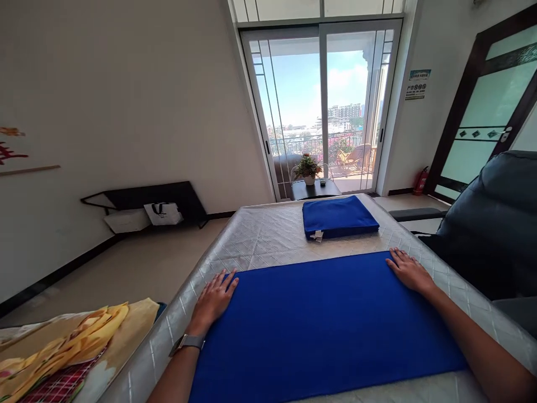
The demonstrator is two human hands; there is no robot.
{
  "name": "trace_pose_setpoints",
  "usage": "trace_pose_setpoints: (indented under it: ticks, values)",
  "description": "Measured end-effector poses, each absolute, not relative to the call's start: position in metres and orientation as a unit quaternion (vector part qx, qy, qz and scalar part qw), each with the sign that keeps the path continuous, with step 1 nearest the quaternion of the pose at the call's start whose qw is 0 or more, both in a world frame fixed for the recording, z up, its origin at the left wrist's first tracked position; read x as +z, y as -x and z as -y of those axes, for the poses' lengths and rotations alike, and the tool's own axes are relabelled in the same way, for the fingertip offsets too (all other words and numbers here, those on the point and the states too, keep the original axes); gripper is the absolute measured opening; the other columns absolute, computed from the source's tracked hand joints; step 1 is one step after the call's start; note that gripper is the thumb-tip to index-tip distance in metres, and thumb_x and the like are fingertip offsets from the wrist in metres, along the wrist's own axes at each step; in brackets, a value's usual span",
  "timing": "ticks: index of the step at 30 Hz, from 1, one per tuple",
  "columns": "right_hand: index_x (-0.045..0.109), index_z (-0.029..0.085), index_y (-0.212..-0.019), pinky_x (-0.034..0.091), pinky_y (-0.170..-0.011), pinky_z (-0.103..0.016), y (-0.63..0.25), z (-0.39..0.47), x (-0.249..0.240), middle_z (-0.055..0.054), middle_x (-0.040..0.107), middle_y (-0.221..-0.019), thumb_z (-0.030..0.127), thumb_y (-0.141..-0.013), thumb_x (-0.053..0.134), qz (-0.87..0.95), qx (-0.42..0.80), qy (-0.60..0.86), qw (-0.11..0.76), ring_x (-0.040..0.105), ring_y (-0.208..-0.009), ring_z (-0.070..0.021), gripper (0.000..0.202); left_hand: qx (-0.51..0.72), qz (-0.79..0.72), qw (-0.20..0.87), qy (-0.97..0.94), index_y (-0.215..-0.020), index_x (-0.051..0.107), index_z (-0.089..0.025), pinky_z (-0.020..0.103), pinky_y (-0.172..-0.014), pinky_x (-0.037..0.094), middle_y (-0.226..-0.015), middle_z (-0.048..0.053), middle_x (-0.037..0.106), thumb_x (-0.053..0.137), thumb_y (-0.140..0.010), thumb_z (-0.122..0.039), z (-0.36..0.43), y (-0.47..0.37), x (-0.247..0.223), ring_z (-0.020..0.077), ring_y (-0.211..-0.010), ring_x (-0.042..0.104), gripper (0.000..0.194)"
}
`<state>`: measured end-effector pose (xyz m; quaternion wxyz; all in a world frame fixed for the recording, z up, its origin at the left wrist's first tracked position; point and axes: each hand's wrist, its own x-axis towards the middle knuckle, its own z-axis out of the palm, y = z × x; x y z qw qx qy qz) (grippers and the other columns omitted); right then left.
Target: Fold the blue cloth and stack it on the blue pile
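Note:
A blue cloth [327, 324] lies spread flat on the pale quilted mattress [268, 238]. At its far left corner rests my left hand [213, 296], fingers apart and palm down; a watch is on that wrist. My right hand [411, 270] lies flat over the far right corner, its fingers also stretched out. Beyond the spread cloth sits a folded blue cloth [339, 215] with a white tag at its near edge. Neither hand touches the folded one.
Yellow and plaid fabrics [84, 341] are heaped at the lower left. A black armchair [495, 224] stands along the right side. Past the mattress is a small dark table [314, 190] with a potted plant [308, 168]. A white bag [163, 214] sits on a black rack by the wall.

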<state>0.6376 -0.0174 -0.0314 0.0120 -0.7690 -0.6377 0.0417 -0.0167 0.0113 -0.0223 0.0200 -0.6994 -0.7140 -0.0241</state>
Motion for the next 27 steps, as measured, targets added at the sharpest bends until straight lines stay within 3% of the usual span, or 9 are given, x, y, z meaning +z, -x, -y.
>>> trace_pose_setpoints:
  ticks: [15, 18, 22, 25, 27]
  values:
    - [0.021, 0.012, -0.164, 0.01, -0.127, -0.039, -0.64, 0.023, -0.033, -0.009, 0.019, -0.17, 0.047, -0.106, 0.014, 0.619, 0.021, 0.785, 0.03, 0.014, -0.157, -0.0215, 0.068, -0.065, 0.724, 0.006, 0.687, -0.16, 0.034, -0.024, 0.049, -0.126, 0.018, -0.169, 0.012, 0.027, 0.027, -0.106, -0.049, -0.002, 0.001, -0.01, 0.0292, -0.155, 0.025, 0.06]
    - [0.029, 0.013, -0.162, 0.007, -0.127, -0.043, -0.628, 0.029, -0.021, -0.011, 0.024, -0.169, 0.04, -0.107, 0.018, 0.591, -0.029, 0.806, 0.022, 0.015, -0.157, -0.0236, 0.063, -0.074, 0.722, 0.0, 0.688, -0.16, 0.035, -0.025, 0.05, -0.126, 0.019, -0.168, 0.012, 0.027, 0.028, -0.105, -0.052, 0.002, -0.002, -0.006, 0.0305, -0.155, 0.026, 0.061]
    - [0.035, 0.007, -0.159, 0.004, -0.127, -0.046, -0.57, 0.045, 0.0, -0.015, 0.026, -0.167, 0.029, -0.106, 0.019, 0.607, -0.09, 0.788, 0.051, 0.014, -0.157, -0.0257, 0.06, -0.083, 0.722, -0.005, 0.687, -0.159, 0.037, -0.025, 0.051, -0.127, 0.017, -0.168, 0.012, 0.027, 0.028, -0.105, -0.053, 0.003, -0.004, -0.004, 0.0315, -0.155, 0.025, 0.062]
    - [0.025, 0.012, -0.163, 0.013, -0.127, -0.047, -0.493, 0.071, 0.001, -0.013, 0.023, -0.168, 0.04, -0.106, 0.019, 0.679, -0.029, 0.729, 0.089, 0.015, -0.157, -0.0263, 0.064, -0.087, 0.723, -0.01, 0.686, -0.158, 0.039, -0.023, 0.05, -0.127, 0.016, -0.168, 0.012, 0.028, 0.031, -0.104, -0.05, 0.003, -0.004, -0.003, 0.0312, -0.155, 0.025, 0.06]
    - [0.005, 0.028, -0.166, 0.014, -0.127, -0.049, -0.441, 0.093, -0.009, -0.002, 0.012, -0.169, 0.056, -0.105, 0.018, 0.743, 0.029, 0.66, 0.111, 0.01, -0.157, -0.0231, 0.068, -0.082, 0.725, -0.013, 0.684, -0.159, 0.038, -0.023, 0.049, -0.127, 0.016, -0.169, 0.012, 0.026, 0.032, -0.104, -0.048, 0.003, -0.004, -0.002, 0.03, -0.156, 0.024, 0.06]
